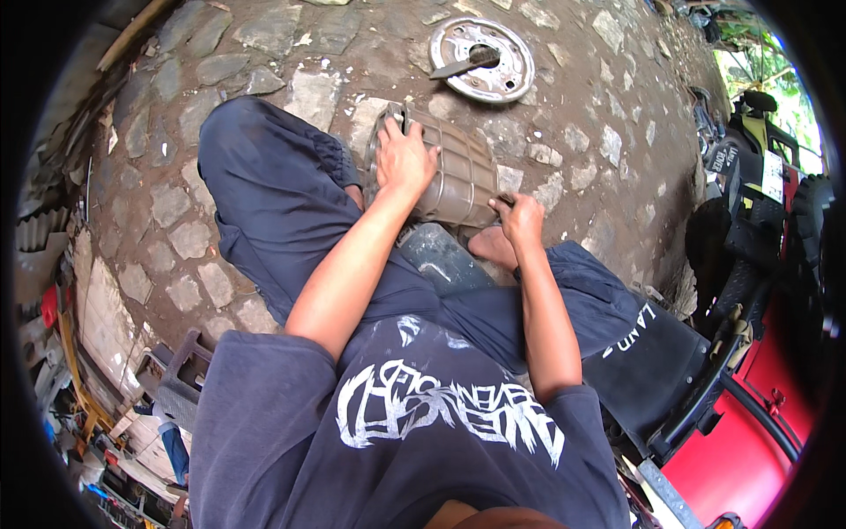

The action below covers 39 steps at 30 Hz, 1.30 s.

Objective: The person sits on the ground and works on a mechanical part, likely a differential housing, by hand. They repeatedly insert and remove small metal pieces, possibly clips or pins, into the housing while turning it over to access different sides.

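Observation:
A brown-grey, ribbed, box-like metal piece (454, 167) lies on its side between my bent legs. My left hand (405, 159) grips its upper-left end, fingers curled over the edge beside a dark slot or fitting. At the piece's right end, my right hand (522, 216) is closed on a small dark object, too small to name. Below the ribbed piece is a dark grey, scuffed slab (445, 264), partly hidden by it and my left forearm. My bare foot (492, 249) rests just under my right hand.
Uneven cobbled ground (308, 53) surrounds me. A silver wheel rim (515, 75) lies ahead, with a flat metal bar (454, 69) across its centre. A red and black vehicle (731, 423) stands close on my right. Assorted clutter and wood pieces (75, 379) line the left side.

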Tool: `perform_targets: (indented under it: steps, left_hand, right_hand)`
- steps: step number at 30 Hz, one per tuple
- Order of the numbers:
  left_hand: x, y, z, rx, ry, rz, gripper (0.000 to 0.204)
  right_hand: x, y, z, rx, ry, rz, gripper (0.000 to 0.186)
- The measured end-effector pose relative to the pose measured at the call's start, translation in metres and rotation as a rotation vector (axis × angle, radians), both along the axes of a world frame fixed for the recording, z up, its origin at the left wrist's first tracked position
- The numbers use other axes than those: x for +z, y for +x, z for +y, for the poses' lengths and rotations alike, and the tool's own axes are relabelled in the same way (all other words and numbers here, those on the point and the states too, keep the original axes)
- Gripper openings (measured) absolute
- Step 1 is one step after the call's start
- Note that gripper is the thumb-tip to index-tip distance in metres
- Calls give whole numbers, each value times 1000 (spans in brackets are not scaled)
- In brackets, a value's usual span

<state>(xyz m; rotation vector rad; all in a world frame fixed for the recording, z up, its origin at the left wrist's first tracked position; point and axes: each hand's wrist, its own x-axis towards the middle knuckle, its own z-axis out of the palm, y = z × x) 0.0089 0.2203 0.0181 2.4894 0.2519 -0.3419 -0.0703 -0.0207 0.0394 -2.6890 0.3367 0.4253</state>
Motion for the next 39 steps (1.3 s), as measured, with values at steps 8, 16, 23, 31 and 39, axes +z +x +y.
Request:
perform_targets:
  steps: [8,16,23,31,39]
  left_hand:
    - [-3,-1,-1,11,-16,-3,44]
    - [1,-1,-1,11,-8,13,45]
    - [0,-1,3,36,-44,11,43]
    - [1,0,2,26,-59,9,43]
    - [0,-1,2,29,-72,10,45]
  right_hand:
    - [0,-6,-2,-28,-66,14,36]
    - [4,-9,-6,-124,57,81,40]
    - [4,-14,7,-128,12,-31,37]
    - [-4,-1,11,-39,-142,1,38]
    - [1,-5,14,-74,-107,-31,35]
